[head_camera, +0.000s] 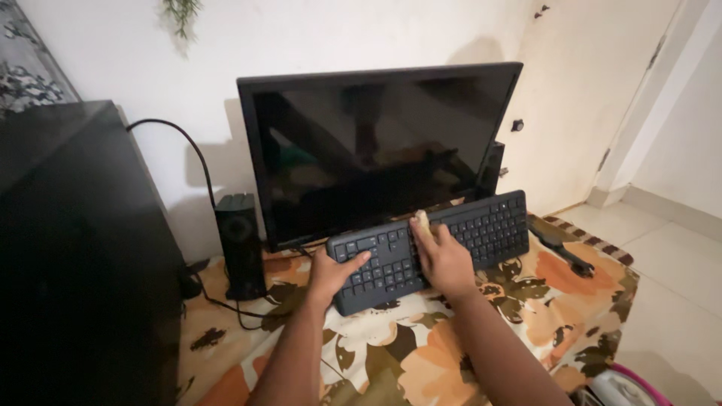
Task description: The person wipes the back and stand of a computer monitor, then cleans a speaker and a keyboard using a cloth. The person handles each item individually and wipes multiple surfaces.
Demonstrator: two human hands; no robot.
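Note:
A black keyboard [481,225] is tilted up off a table covered by a floral cloth [421,353], leaning toward a dark monitor [376,150]. My left hand [331,274] grips the keyboard's left end, thumb on the keys. My right hand [444,259] rests on the keys near the middle and holds a small pale object [423,222] against them; what it is cannot be told.
A black speaker [241,244] stands left of the monitor, a second one [492,169] behind its right side. A large black case [75,256] fills the left. Cables [226,308] trail on the cloth. A black object [560,244] lies at right. Tiled floor [677,278] beyond.

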